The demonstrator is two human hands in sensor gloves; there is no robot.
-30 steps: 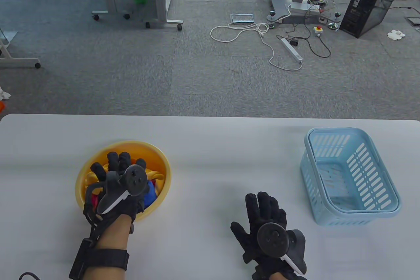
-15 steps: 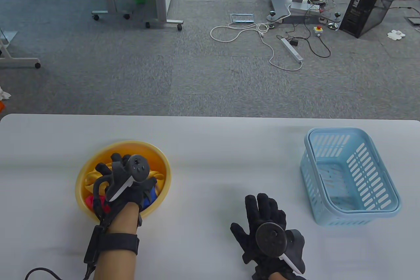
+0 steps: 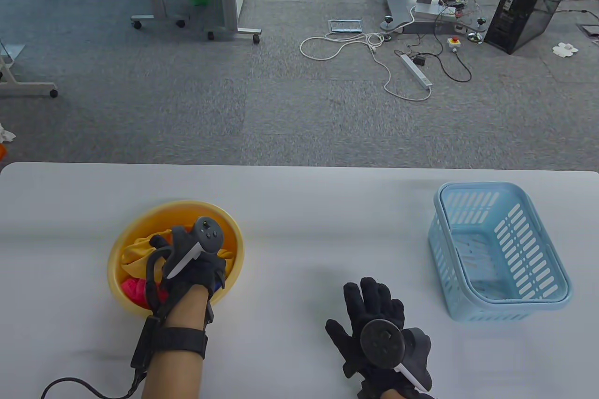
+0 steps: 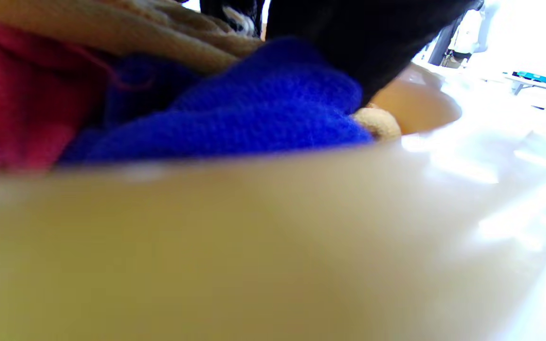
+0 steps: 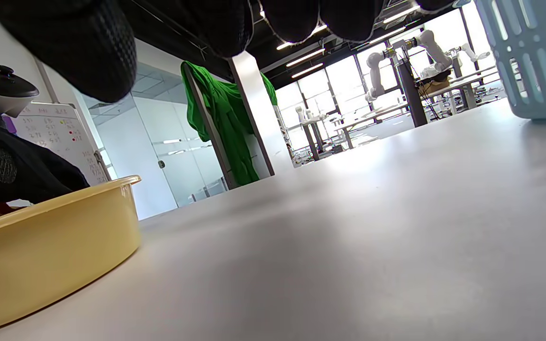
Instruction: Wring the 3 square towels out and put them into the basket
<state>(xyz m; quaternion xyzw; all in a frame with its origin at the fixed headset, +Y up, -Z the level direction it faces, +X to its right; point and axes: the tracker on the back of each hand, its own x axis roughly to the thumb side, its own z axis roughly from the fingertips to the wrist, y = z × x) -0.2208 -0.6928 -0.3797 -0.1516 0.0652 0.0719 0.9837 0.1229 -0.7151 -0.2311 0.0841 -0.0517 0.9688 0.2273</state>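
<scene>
On the white table [image 3: 299, 212], the left hand [image 3: 194, 258] reaches into the yellow bowl [image 3: 140, 221] of towels [image 3: 135, 254], its grip hidden. The right hand [image 3: 374, 324] lies flat, fingers spread, left of the basket [image 3: 552, 277].

Yellow towel [image 3: 135, 251], red towel [image 3: 133, 287] and blue towel [image 4: 254, 113] are lying crumpled together; the blue basket [image 3: 538, 296] is sitting well apart.

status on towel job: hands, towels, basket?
Left hand down in yellow bowl among towels, grip unclear. Right hand flat, idle. Basket empty.
</scene>
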